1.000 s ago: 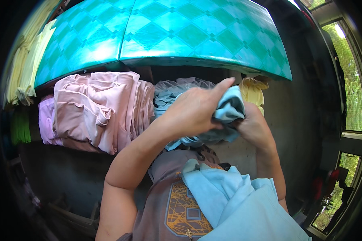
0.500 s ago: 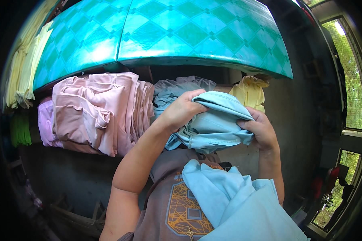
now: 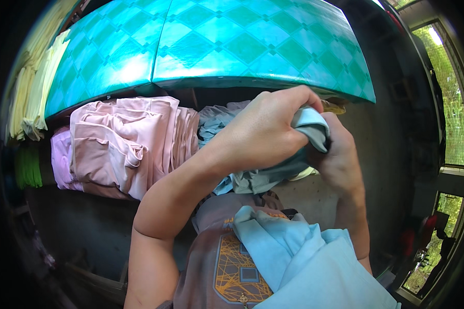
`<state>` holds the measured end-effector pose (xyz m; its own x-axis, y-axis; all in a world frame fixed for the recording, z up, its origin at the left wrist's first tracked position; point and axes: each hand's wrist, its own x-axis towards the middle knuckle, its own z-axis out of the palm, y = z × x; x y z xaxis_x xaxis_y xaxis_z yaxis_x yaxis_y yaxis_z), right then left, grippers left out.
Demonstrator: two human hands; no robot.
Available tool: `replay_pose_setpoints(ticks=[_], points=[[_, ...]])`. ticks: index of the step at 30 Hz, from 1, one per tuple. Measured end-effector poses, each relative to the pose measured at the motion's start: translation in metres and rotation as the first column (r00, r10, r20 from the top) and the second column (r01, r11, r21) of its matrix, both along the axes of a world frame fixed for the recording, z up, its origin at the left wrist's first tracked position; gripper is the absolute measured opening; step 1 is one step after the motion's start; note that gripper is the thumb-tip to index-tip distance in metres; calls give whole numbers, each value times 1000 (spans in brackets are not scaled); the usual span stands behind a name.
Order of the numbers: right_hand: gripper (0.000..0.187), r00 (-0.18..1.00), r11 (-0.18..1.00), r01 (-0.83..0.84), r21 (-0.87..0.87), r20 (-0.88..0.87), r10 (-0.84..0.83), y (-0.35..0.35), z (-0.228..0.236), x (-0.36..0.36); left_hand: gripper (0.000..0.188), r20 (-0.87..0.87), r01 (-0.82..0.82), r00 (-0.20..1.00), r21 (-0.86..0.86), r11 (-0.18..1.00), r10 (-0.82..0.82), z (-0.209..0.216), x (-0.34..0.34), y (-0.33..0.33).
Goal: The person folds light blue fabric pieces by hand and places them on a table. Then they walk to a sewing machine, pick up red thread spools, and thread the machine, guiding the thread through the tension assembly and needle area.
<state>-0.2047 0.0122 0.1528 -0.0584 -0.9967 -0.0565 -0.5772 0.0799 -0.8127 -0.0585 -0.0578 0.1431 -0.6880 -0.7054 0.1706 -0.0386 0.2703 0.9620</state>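
Up close, both hands are closed on a light blue garment (image 3: pixel 313 126), bunched into a narrow curved fold between them. My left hand (image 3: pixel 276 126) grips its left side from above, knuckles toward me. My right hand (image 3: pixel 341 154) has its fingers curled round the right side. Darker blue-grey cloth (image 3: pixel 273 175) shows below my left hand; whether it belongs to the same garment I cannot tell. A second light blue cloth (image 3: pixel 319 268) lies draped over my front at the lower right. Behind my left wrist sits a heap of blue cloth (image 3: pixel 214 123).
A stack of folded pink cloth (image 3: pixel 118 144) lies at the left, with lilac cloth (image 3: pixel 62 157) beside it. Beyond stands a table with a shiny turquoise diamond-patterned cover (image 3: pixel 232 41). Yellow cloth (image 3: pixel 28 98) hangs at far left. Meshed windows (image 3: pixel 451 103) line the right.
Both hands have risen and come nearer the camera and each other. The garment, spread wide before, is now gathered into a tight fold mostly hidden by the hands.
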Motion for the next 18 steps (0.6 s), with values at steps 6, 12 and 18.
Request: replay_pose_setpoints(ticks=[6,12,18], points=[[21,995,972,93,-216,-5,-97,9,-23,-18,34,-156,-31,985,220,975,67,42,27,-9],[32,564,976,143,167,796,-219,14,-10,-32,43,152,119,979,113,986,-136,-15,35,-19],[35,505,952,106,287,809,-301,17,-31,-31,20,-244,67,965,587,807,97,-67,22,-10]])
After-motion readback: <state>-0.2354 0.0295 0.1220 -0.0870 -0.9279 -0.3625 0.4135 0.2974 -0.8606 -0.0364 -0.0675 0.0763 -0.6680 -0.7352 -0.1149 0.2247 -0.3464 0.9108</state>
